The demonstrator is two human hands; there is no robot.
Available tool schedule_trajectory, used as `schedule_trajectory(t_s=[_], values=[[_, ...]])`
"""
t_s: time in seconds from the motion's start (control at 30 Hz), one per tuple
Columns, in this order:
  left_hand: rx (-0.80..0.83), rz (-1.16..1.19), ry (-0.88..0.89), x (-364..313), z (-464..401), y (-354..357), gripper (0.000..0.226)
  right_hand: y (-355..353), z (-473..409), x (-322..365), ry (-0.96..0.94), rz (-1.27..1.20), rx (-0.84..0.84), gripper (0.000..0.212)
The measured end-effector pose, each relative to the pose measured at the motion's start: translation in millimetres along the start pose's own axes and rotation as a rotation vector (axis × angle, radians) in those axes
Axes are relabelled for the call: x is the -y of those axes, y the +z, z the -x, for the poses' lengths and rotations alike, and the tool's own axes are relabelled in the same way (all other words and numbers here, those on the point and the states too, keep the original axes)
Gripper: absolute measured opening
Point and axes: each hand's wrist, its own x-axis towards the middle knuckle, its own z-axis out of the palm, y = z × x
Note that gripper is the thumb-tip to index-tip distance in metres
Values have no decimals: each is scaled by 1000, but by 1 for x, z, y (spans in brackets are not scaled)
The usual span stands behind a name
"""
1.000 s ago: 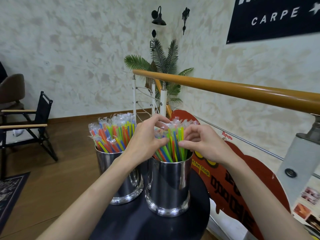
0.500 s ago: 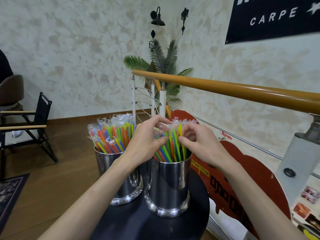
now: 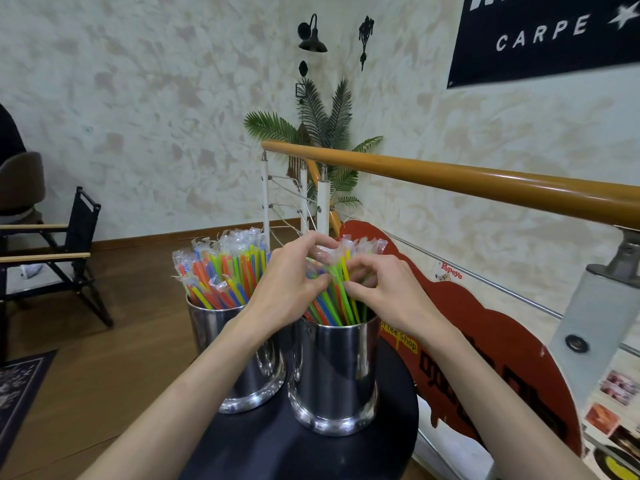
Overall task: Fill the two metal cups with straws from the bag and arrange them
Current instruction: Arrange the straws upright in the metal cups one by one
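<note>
Two shiny metal cups stand side by side on a round black table (image 3: 263,448). The left cup (image 3: 249,372) is packed with colourful wrapped straws (image 3: 221,271). The right cup (image 3: 337,375) holds a bundle of straws (image 3: 334,299) that leans a little left. My left hand (image 3: 287,285) curls round that bundle from the left, fingers over its wrapped tips. From the right, my right hand (image 3: 377,289) pinches the same straws with thumb and fingertips. No bag is in view.
An orange wooden handrail (image 3: 485,183) with white posts runs just behind and to the right of the table. A red sign board (image 3: 485,358) leans against the railing. A black folding chair (image 3: 69,251) stands at the left on the wooden floor, a rug corner (image 3: 17,382) below it.
Both hands have closed in on the right cup's straws. The right hand moved left and up, and the bundle is gathered tighter between the two hands.
</note>
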Motion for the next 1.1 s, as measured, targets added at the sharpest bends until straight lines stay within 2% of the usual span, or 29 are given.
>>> schedule_trajectory(t_s=[0.23, 0.47, 0.77, 0.97, 1.1], values=[[-36, 62, -15, -2, 0, 0, 42, -3, 0, -2, -10, -97, 50, 17], [-68, 98, 7, -3, 2, 1, 43, -3, -1, -2, 1, -89, 70, 17], [-58, 191, -42, -3, -1, 2, 46, 0, -2, -5, 67, -115, 28, 20], [-30, 229, -48, -2, -2, 0, 43, 0, -1, -4, 18, -25, 91, 3], [-22, 214, -30, -1, -2, 2, 43, 0, -1, -3, -7, -30, 118, 6]])
